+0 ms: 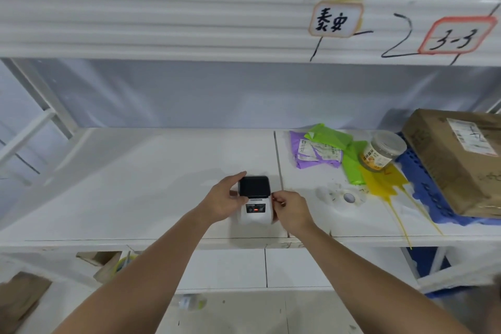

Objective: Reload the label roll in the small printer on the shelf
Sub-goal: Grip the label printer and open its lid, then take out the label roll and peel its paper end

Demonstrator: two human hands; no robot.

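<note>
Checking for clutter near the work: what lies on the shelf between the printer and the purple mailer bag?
In the head view, only bare white shelf and a panel seam separate the printer from the purple mailer bag.

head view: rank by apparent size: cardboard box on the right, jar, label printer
1. cardboard box
2. label printer
3. jar

Printer and jar look close, and the printer sits nearer the camera, so that pair is unsure.

Left hand point(226, 198), right hand point(291, 210), fingers curled

Both forearms bare to frame edge; no sleeves, no gloves. Left hand point(223, 202): nothing worn. Right hand point(291, 211): thin ring on one finger, band partly hidden.
</note>
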